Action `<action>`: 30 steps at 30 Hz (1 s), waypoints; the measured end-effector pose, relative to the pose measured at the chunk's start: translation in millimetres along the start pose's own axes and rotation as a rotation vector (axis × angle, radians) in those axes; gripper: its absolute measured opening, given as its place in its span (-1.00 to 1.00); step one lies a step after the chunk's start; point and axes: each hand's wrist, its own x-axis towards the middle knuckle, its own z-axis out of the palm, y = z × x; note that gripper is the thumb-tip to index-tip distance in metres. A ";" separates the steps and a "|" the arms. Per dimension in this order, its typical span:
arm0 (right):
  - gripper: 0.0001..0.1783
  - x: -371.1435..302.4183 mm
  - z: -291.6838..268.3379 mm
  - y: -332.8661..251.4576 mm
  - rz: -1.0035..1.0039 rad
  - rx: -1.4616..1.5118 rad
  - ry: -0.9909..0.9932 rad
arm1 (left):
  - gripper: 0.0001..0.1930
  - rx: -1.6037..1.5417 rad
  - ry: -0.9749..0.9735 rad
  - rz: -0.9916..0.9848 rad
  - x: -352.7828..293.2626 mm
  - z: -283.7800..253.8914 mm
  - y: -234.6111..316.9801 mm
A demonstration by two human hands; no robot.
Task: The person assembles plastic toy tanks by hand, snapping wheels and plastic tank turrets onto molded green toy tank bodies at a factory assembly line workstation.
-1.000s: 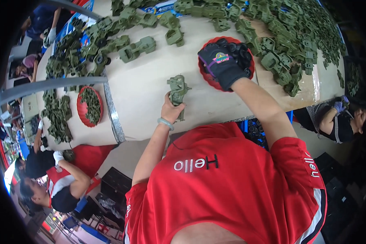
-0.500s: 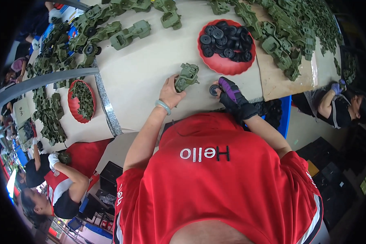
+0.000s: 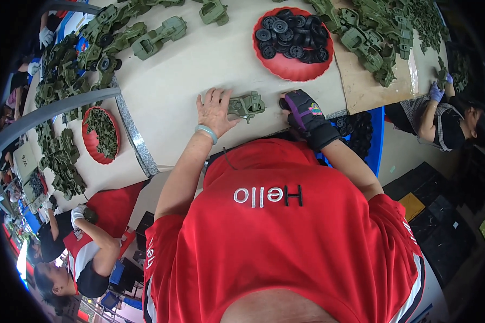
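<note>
On the table in front of me lies a green plastic toy vehicle body (image 3: 251,105), turned lengthwise from left to right. My left hand (image 3: 216,113), bare with a pale bangle at the wrist, grips its left end between thumb and fingers; the other fingers rest spread. My right hand (image 3: 303,114), in a black and purple fingerless glove, is just right of the vehicle body, apart from it. Its fingers are curled, and whatever they hold is mostly hidden. Beyond it, a scalloped red tray (image 3: 291,72) contains many black toy wheels (image 3: 280,27).
Green vehicle bodies (image 3: 159,37) lie at the back left, with more heaped on cardboard (image 3: 361,97) at the right. A blue bin (image 3: 380,142) of black wheels is beside my right forearm. A red tray (image 3: 91,145) of small green parts is at left. Co-workers sit on both sides.
The toy vehicle body has turned from upright-slanting to lying crosswise, with my left hand now at its left end. The black wheel seen in my right fingers is no longer plainly visible.
</note>
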 end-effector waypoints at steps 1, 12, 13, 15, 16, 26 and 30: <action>-0.47 2.6 -3.2 -4.1 0.012 0.216 0.054 | -0.28 0.009 -0.045 -0.005 -0.9 6.1 -3.5; -0.39 85.5 -51.4 -62.4 -0.454 -0.003 -0.261 | -0.41 0.050 -0.022 0.042 -0.7 13.9 -13.5; -0.39 87.4 -52.7 -64.4 -0.461 -0.006 -0.268 | -0.41 0.050 -0.025 0.046 -1.8 14.4 -13.6; -0.40 91.3 -57.5 -68.7 -0.542 -0.078 -0.284 | -0.41 0.046 -0.024 0.045 -4.1 15.9 -12.8; -0.40 89.8 -60.2 -70.1 -0.606 -0.110 -0.217 | -0.41 0.062 -0.006 0.050 -5.8 17.4 -11.9; -0.60 74.8 -64.7 -99.6 -0.189 -0.026 -0.246 | -0.66 0.063 0.243 0.022 -23.3 39.8 2.6; -0.67 90.4 -49.8 -88.7 -0.175 0.177 0.103 | -0.68 0.055 0.249 0.046 -20.3 37.7 4.3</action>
